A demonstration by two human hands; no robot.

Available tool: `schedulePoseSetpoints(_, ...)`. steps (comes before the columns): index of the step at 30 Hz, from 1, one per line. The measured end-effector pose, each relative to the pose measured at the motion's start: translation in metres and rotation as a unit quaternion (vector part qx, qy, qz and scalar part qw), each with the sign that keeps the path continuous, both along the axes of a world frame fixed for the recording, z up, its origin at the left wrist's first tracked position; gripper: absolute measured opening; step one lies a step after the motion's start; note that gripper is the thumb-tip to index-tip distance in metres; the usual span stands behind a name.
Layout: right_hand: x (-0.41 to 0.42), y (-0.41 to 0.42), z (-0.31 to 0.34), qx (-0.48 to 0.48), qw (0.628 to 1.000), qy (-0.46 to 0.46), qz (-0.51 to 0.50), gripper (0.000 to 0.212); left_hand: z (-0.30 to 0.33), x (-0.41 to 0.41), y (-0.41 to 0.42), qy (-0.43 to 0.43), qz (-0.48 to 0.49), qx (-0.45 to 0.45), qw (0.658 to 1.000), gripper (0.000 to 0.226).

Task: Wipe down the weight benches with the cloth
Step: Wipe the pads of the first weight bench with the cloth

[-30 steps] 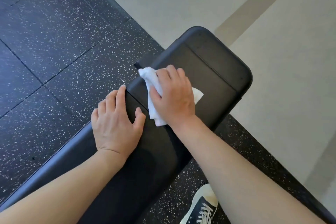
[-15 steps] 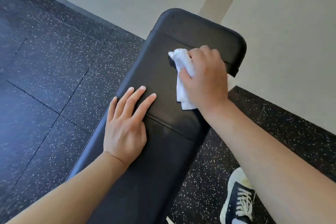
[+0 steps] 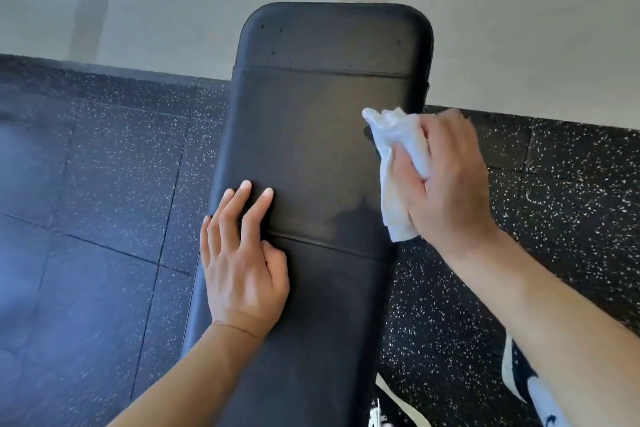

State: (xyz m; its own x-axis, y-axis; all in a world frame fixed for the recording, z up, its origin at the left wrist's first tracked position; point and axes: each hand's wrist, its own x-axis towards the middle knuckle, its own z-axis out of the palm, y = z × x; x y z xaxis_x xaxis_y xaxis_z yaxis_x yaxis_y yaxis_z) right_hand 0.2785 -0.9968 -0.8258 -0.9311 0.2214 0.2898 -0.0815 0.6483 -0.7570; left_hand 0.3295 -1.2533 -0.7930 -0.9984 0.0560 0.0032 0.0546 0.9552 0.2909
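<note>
**Bench wipe: right edge**

My right hand (image 3: 446, 180) grips the crumpled white cloth (image 3: 398, 163) against the right edge of the black padded vinyl weight bench (image 3: 322, 135) — fingers curled round it. My left hand (image 3: 242, 253) lies flat on the pad's left side, fingers straight.

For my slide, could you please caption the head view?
Right hand wipes the black bench's right edge with a white cloth; left hand rests flat.
</note>
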Motion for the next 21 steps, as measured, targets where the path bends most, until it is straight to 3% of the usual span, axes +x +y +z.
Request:
schedulePoseSetpoints(4,0.031,-0.036,-0.003,-0.187,0.969,-0.077,-0.138,0.017,-0.002,0.001,0.0,-0.002,0.001,-0.006,1.0,0.067)
schedulePoseSetpoints(6,0.054,-0.052,-0.002,-0.226,0.955,-0.105,-0.16,0.016,-0.003,0.001,0.0,0.0,0.003,-0.008,1.0,0.066)
schedulePoseSetpoints(10,0.078,-0.063,0.002,-0.225,0.954,-0.115,-0.161,0.018,-0.006,0.002,-0.002,0.009,-0.004,-0.006,1.0,0.067)
schedulePoseSetpoints(13,0.046,-0.052,0.009,-0.209,0.96,-0.108,-0.149,0.017,-0.006,0.001,-0.002,0.008,-0.004,-0.012,1.0,0.068)
schedulePoseSetpoints(17,-0.043,-0.022,0.016,-0.187,0.959,-0.107,-0.185,0.057,-0.004,0.001,-0.002,0.008,-0.006,-0.014,1.0,0.068)
schedulePoseSetpoints(18,-0.062,-0.014,0.015,-0.18,0.959,-0.105,-0.193,0.058,-0.004,0.001,-0.002,0.008,-0.007,-0.015,1.0,0.068)
schedulePoseSetpoints(21,-0.086,-0.004,0.012,-0.136,0.966,-0.098,-0.199,0.025,-0.005,0.0,-0.001,0.009,-0.006,-0.019,1.0,0.068)
